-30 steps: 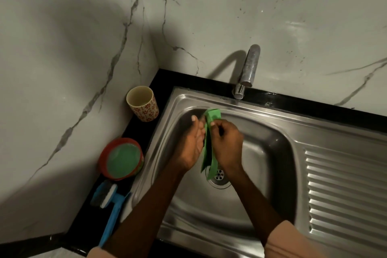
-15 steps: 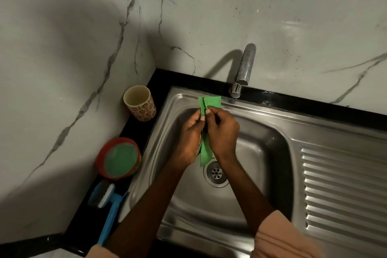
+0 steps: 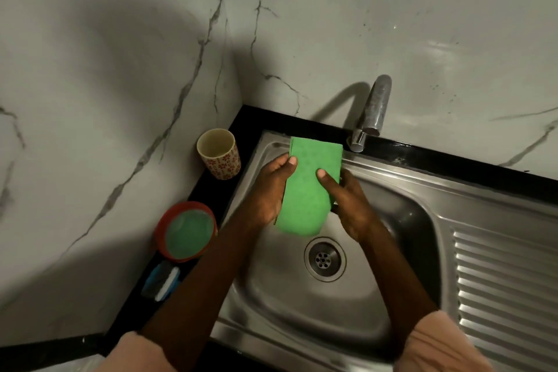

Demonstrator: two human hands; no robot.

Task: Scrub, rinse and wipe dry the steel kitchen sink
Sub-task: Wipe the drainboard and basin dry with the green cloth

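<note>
Two forearms in pale pink sleeves [image 3: 437, 341] reach over the steel sink [image 3: 302, 311], a brushed, rounded basin with a circular perforated drain [image 3: 325, 259] at its centre and a ribbed drainboard [image 3: 507, 275] to the right. Left of the basin, on the narrow black desk [image 3: 208, 190], lies a blue and white brush [image 3: 161, 281], then a round red tub [image 3: 185, 231] of pale green paste. Above the drain, both hands hold a flat, green, rectangular cloth [image 3: 308, 187], spread open and facing the camera, its lower corners rounded. The left hand [image 3: 268, 190] grips the cloth's left edge, thumb on its front and fingers curled behind; the right hand [image 3: 347, 199] grips the right edge likewise. Farther back on the desk stands an upright beige cup [image 3: 219, 154] with a small red floral pattern. A dull chrome tap [image 3: 373, 112] rises behind the sink's rear rim, against glossy white marble walls [image 3: 392, 24] with grey veins.
</note>
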